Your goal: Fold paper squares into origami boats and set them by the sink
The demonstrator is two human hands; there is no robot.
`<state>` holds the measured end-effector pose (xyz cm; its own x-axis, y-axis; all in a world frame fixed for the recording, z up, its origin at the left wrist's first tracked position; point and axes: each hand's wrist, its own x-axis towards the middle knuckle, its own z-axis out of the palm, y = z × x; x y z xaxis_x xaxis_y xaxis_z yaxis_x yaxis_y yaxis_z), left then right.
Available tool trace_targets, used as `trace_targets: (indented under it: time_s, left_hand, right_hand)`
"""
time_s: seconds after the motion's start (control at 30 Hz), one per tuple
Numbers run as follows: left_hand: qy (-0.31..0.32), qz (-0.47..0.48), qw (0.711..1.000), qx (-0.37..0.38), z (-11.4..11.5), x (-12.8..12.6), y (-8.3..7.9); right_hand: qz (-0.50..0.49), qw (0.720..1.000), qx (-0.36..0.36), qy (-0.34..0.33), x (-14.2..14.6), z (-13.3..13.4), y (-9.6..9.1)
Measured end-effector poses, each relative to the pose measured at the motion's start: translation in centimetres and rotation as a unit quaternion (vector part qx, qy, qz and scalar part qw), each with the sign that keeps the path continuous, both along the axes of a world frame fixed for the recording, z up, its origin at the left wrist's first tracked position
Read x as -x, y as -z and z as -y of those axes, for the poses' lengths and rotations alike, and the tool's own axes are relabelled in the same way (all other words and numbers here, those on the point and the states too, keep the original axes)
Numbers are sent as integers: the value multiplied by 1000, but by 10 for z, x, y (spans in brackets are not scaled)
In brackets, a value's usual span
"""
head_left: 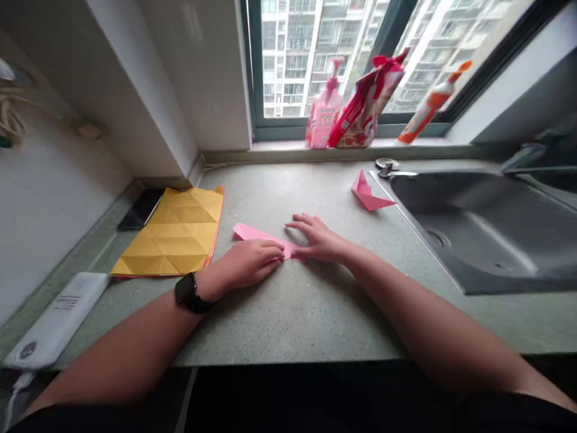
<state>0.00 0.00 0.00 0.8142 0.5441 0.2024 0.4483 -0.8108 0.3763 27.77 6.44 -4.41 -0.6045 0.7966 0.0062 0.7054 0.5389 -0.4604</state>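
your bare forearms [126,355] reach across the speckled tabletop [288,319], a black watch [188,292] on your left wrist. your left grip [246,264] is curled narrow over the end of a folded pink paper strip [261,236], which lies between your two grips. your right grip [318,239] is spread wide and flat, its lowest finger [300,254] touching the strip's right tip. left of your left grip lies a creased yellow paper stack [174,234], with a black phone [140,208] just past it. beyond your right grip sits a folded pink paper shape [369,195], near the rim of a steel sink [478,231]. farther ahead, on the window ledge [279,146], stand a pink pump bottle [324,105], a red-and-white bag [367,102] and an orange spray bottle [433,102].
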Motion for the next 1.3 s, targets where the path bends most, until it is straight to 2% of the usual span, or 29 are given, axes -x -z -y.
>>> trace_targets:
  time_s: [0.13, 0.3, 0.53, 0.63, 0.73, 0.83, 0.93, 1.1, 1.2, 1.3]
  left_hand:
    - [-114, -4, 990, -82, -9, 19, -3]
    - [-183, -56, 970, -152, -23, 44, -9]
    - [-273, -117, 945, -136, -33, 56, -10]
    - [-266, -114, 949, -125, -35, 56, -9]
    - [-256, -105, 954, -115, -33, 53, -9]
    - [-247, -96, 959, -97, -29, 47, -8]
    - [-230, -77, 968, -69, -24, 39, -6]
    - [-220, 14, 974, 55, -14, 24, -7]
    - [-198, 77, 967, 140, -8, 15, -9]
    - [-170, 107, 961, 191, -4, 10, -9]
  right_hand:
    - [-19, 1000, 7, -10, -11, -6, 0]
    - [-34, 999, 24, -11, -26, -14, -1]
    - [-95, 995, -4, -3, -35, -23, 0]
    - [-164, 985, -59, 13, -28, -20, -6]
    - [-217, 965, -145, 29, -21, -13, -17]
    - [-232, 947, -220, 24, -13, -4, -25]
    - [-223, 940, -257, -11, -7, 4, -27]
    - [-176, 946, -252, -101, 3, 12, -28]
    - [-148, 955, -214, -141, 5, 15, -27]
    - [-121, 966, -169, -157, 4, 13, -24]
